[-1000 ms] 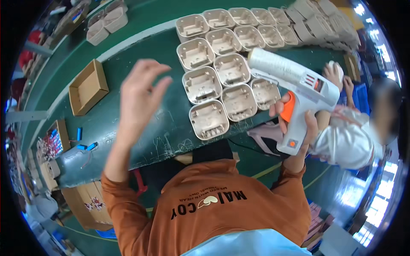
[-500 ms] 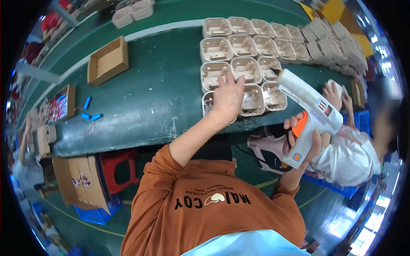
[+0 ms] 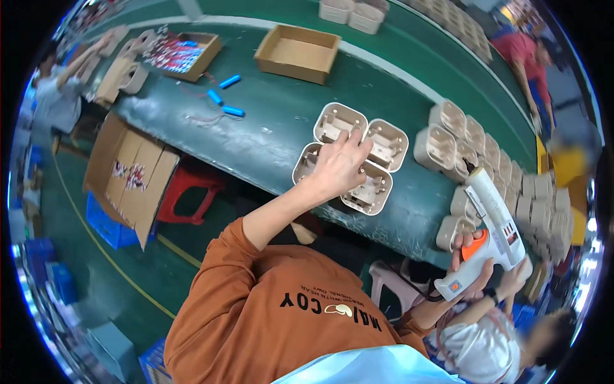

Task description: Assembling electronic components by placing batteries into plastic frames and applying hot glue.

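Note:
My left hand (image 3: 337, 168) reaches over a cluster of several beige plastic housings, its fingers curled over the inner walls where they meet. One open-topped housing (image 3: 389, 148) sits to the right of the fingers, another (image 3: 332, 121) beyond them; the nearest ones are partly covered by the hand. All have rounded corners and moulded posts inside. In my right hand (image 3: 476, 261) is a white glue gun (image 3: 495, 221) with an orange trigger, held off the table's right side. Its dark nozzle points up and away from me, near the other housings.
Rows of similar housings (image 3: 437, 146) stand at the right of the green table (image 3: 268, 163). Blue cylindrical cells with wires (image 3: 233, 111), an open cardboard box (image 3: 297, 54) and a box of wired parts (image 3: 192, 57) lie left and far. A co-worker in white (image 3: 480, 345) is close on the right.
My left hand has drawn several housings leftward, apart from the rows. The view has turned, and the glue gun now appears farther right and lower, still in my right hand.

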The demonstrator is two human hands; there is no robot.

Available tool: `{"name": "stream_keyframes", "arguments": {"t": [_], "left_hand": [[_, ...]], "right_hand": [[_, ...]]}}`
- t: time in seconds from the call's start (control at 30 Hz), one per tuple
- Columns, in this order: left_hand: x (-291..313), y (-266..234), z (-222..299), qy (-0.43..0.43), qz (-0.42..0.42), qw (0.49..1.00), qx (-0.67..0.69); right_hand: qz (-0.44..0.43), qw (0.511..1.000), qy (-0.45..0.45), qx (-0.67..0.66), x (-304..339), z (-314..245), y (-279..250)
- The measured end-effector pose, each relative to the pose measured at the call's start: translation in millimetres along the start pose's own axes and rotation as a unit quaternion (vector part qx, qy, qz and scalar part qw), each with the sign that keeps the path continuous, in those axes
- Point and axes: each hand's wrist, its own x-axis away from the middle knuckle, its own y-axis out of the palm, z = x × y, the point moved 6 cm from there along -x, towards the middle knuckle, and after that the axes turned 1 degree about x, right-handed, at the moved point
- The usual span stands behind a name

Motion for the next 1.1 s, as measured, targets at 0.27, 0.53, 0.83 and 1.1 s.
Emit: {"name": "stream_keyframes", "arguments": {"t": [0.27,0.53,0.83,1.1], "left_hand": [[27,-48,-26,-0.018,0.062,0.989,0.134],[44,-135,-190,-0.147,0.264,0.951,-0.06],[-23,-143,-319,-0.254,-0.155,0.937,-0.181],[-26,-163,-254,-0.039,0.118,0.987,-0.099]], "right_hand": [[-0.151,0.979,0.015,-0.137,-110,34,103],[-0.206,0.957,0.052,-0.2,-158,49,149],[-0.176,0.973,0.034,-0.146,-160,42,123],[-0.173,0.968,0.084,-0.161,-140,56,128]]}}
